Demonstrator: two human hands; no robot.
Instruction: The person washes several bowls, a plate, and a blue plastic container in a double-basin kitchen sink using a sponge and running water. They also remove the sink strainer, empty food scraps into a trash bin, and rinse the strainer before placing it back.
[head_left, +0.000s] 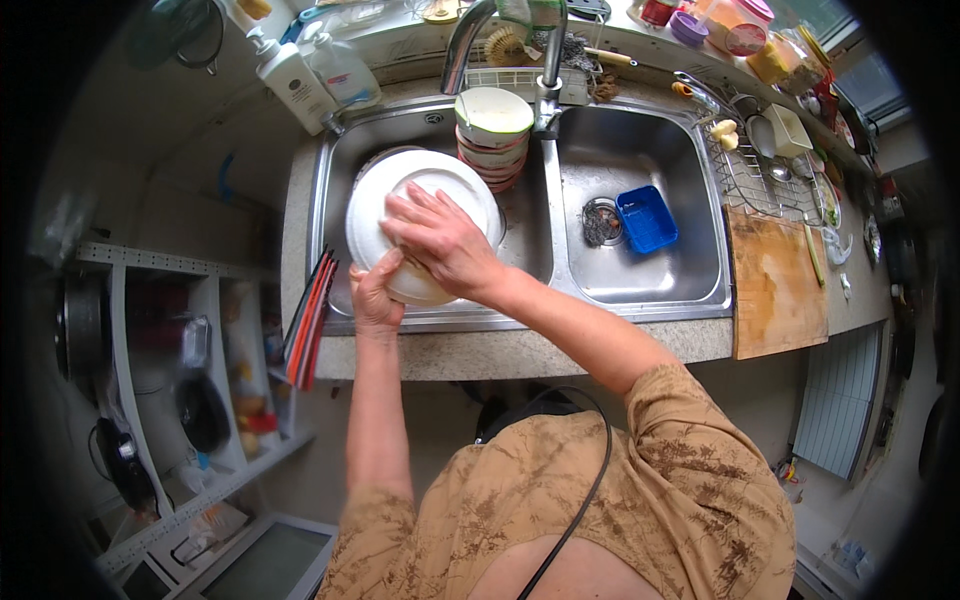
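A round white plate (379, 184) is tilted over the left basin of the steel sink (525, 259). My left hand (377, 292) grips its near left edge, with the thumb on the upper face. Across the plate's middle lies my right hand (446, 244), fingers spread and slightly bent; no object shows between them. Part of another round dish rim shows behind the plate, mostly hidden by it. Behind my hands, a stack of several bowls (491, 150) stands in the same basin, below the chrome faucet (551, 82).
The right basin holds a blue plastic container (646, 219) and a steel-wool scrubber (600, 223) by the drain. A wooden cutting board (776, 281) and a wire rack (765, 176) lie to the right. Pump bottles (296, 86) stand back left; red and black sticklike items (310, 322) lean at the left edge.
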